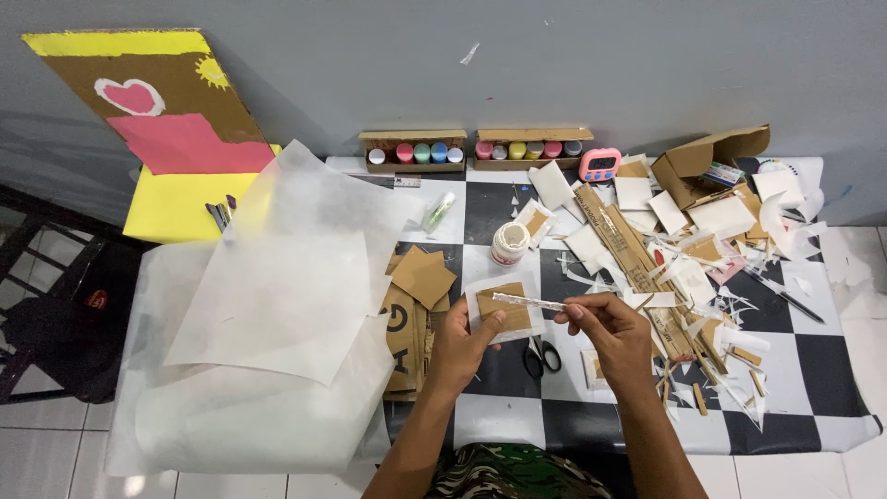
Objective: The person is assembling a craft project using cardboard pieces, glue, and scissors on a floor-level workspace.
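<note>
Both my hands hold up a thin white paper-wrapped strip (528,301) over a black-and-white checkered mat (795,370). My left hand (465,345) pinches its left end, and my right hand (610,333) pinches its right end. Just behind the strip lies a small brown cardboard square on white paper (508,316). Black-handled scissors (543,355) lie on the mat between my hands. A white glue jar (509,243) stands a little farther back.
Large translucent white sheets (277,296) cover the left side. Brown cardboard squares (420,277) are stacked beside them. Cardboard strips and paper scraps (684,277) litter the right. Two paint-pot trays (414,152), a pink timer (600,164) and a painted cardboard board (166,120) line the wall.
</note>
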